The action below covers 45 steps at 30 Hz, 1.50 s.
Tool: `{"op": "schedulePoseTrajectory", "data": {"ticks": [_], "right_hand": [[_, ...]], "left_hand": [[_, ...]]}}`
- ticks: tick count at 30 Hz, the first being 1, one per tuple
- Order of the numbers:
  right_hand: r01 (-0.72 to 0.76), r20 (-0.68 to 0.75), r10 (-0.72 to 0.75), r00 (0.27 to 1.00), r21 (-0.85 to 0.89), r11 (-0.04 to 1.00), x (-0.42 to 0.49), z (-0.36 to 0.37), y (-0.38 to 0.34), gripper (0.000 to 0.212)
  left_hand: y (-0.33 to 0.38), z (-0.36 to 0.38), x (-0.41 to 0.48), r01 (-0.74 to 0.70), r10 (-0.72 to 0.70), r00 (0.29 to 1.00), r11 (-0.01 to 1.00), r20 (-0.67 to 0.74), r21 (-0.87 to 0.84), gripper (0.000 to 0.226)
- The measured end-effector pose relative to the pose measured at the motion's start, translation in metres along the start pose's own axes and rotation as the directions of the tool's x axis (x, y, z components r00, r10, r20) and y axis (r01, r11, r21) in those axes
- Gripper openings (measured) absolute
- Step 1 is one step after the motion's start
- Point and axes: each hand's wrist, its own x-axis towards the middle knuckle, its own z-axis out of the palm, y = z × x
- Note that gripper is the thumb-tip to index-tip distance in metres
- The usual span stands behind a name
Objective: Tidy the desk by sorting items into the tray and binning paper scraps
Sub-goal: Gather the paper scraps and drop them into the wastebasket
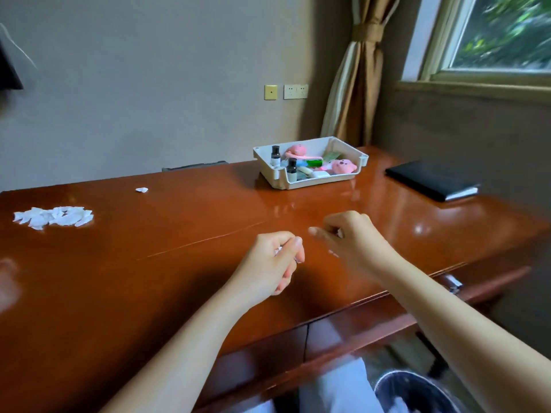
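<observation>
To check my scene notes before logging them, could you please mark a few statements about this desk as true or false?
1. The tray holds two dark-capped bottles and pink toys. True.
2. The pile of paper scraps lies in the tray. False: it lies on the desk, far left.
3. A black folder lies right of the tray. True.
4. Both hands lie flat and open. False: the left hand pinches a white scrap; the right hand is curled too.
5. The bin stands on the desk. False: it is below the desk's front edge.
</observation>
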Motion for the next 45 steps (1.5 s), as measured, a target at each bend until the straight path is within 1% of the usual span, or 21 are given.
{"op": "schedulePoseTrajectory", "data": {"ticks": [4,6,9,12,16,21,26,28,30,32,35,38,39,41,43,44,45], "right_hand": [[-0.115,-0.07,0.113,0.991,-0.023,0.993,-0.042,-0.022,0.049,0.048],[-0.173,-0.11,0.169,0.979,-0.027,0.985,-0.064,-0.031,0.072,0.05],[-0.255,-0.14,0.254,0.957,0.011,0.967,-0.097,-0.041,0.101,0.049],[-0.334,-0.147,0.338,0.929,0.055,0.941,-0.13,-0.046,0.127,0.045],[-0.436,-0.126,0.446,0.886,0.098,0.894,-0.165,-0.047,0.162,0.044],[-0.563,-0.089,0.574,0.814,0.124,0.817,-0.191,-0.033,0.206,0.048],[-0.689,-0.026,0.697,0.717,0.126,0.713,-0.209,-0.006,0.247,0.048],[-0.737,0.001,0.742,0.67,0.112,0.666,-0.215,0.008,0.265,0.048],[-0.791,0.024,0.794,0.608,0.108,0.602,-0.222,0.023,0.281,0.048],[-0.84,0.043,0.841,0.54,0.102,0.534,-0.229,0.039,0.297,0.05],[-0.883,0.071,0.881,0.468,0.087,0.462,-0.234,0.059,0.314,0.05],[-0.911,0.093,0.906,0.412,0.064,0.408,-0.233,0.075,0.328,0.048],[-0.919,0.105,0.913,0.393,0.062,0.389,-0.232,0.08,0.331,0.046],[-0.946,0.14,0.936,0.324,0.074,0.317,-0.232,0.09,0.336,0.038],[-0.962,0.174,0.947,0.271,0.071,0.262,-0.232,0.097,0.34,0.023],[-0.966,0.185,0.948,0.259,0.064,0.251,-0.233,0.1,0.341,0.017],[-0.967,0.194,0.947,0.256,0.062,0.249,-0.233,0.102,0.342,0.016]], "left_hand": [[-0.007,0.059,0.011,0.018,-0.009,0.995,0.996,0.101,-0.086,0.036],[-0.008,0.089,0.014,0.017,-0.002,0.988,0.996,0.156,-0.092,0.037],[-0.006,0.128,0.017,-0.002,0.027,0.973,0.994,0.231,-0.107,0.036],[-0.009,0.163,0.017,-0.022,0.044,0.945,0.997,0.324,-0.07,0.034],[-0.026,0.21,0.017,0.022,-0.001,0.895,0.999,0.445,-0.042,0.033],[-0.064,0.26,0.027,0.084,-0.095,0.87,0.995,0.484,0.044,0.035],[-0.109,0.3,0.045,0.19,-0.252,0.836,0.966,0.487,0.173,0.036],[-0.126,0.315,0.053,0.254,-0.326,0.815,0.944,0.478,0.21,0.036],[-0.144,0.327,0.06,0.299,-0.393,0.792,0.917,0.468,0.264,0.035],[-0.16,0.337,0.065,0.317,-0.452,0.763,0.885,0.462,0.341,0.036],[-0.179,0.348,0.065,0.318,-0.498,0.734,0.853,0.461,0.413,0.035],[-0.2,0.36,0.07,0.305,-0.53,0.722,0.82,0.445,0.484,0.025],[-0.206,0.365,0.071,0.291,-0.54,0.719,0.806,0.438,0.516,0.019],[-0.213,0.371,0.073,0.289,-0.56,0.706,0.787,0.433,0.545,0.013],[-0.22,0.375,0.074,0.336,-0.586,0.672,0.786,0.452,0.519,0.023],[-0.224,0.377,0.074,0.358,-0.599,0.647,0.785,0.472,0.505,0.03],[-0.228,0.377,0.075,0.363,-0.606,0.627,0.783,0.488,0.505,0.036]]}}
